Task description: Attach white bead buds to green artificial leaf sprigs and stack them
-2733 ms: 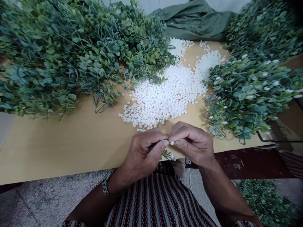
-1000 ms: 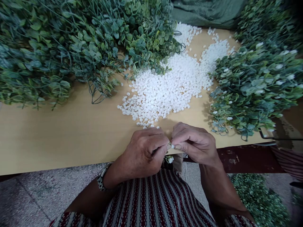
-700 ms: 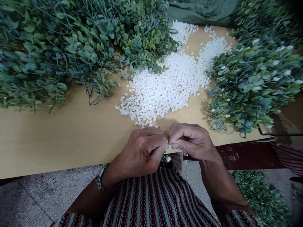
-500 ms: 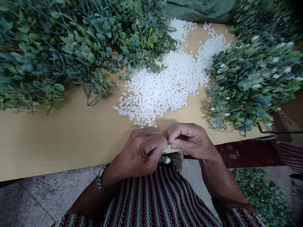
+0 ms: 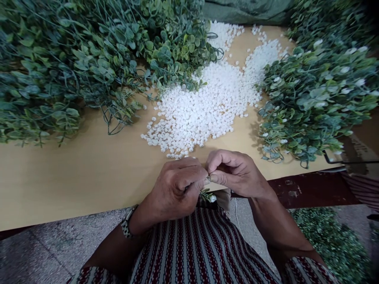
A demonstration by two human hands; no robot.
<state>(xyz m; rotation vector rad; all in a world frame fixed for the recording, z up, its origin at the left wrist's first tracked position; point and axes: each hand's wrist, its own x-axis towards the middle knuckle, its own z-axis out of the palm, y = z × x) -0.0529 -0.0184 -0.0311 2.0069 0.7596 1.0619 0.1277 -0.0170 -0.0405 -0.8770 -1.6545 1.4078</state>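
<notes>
My left hand (image 5: 177, 189) is closed near the table's front edge. From under its fingers pokes an artificial green sprig (image 5: 204, 193) tipped with a white flower bud (image 5: 212, 198). My right hand (image 5: 235, 173) meets it, thumb and forefinger pinched against the left fingertips. A tiny piece sits between the two sets of fingertips, mostly hidden; it looked white a moment earlier. Just beyond my hands lies a spread heap of small white flower beads (image 5: 204, 106).
Artificial foliage (image 5: 118, 59) is piled on the left of the table (image 5: 74, 173). To the right lies a bunch with white buds (image 5: 316, 98). Green cloth (image 5: 248, 12) lies at the back. More greenery (image 5: 331, 236) rests on the floor at right.
My fingertips have closed further over the small white piece, which shows less now. The white bud under my left hand has shifted slightly right. The heaps lie as before.
</notes>
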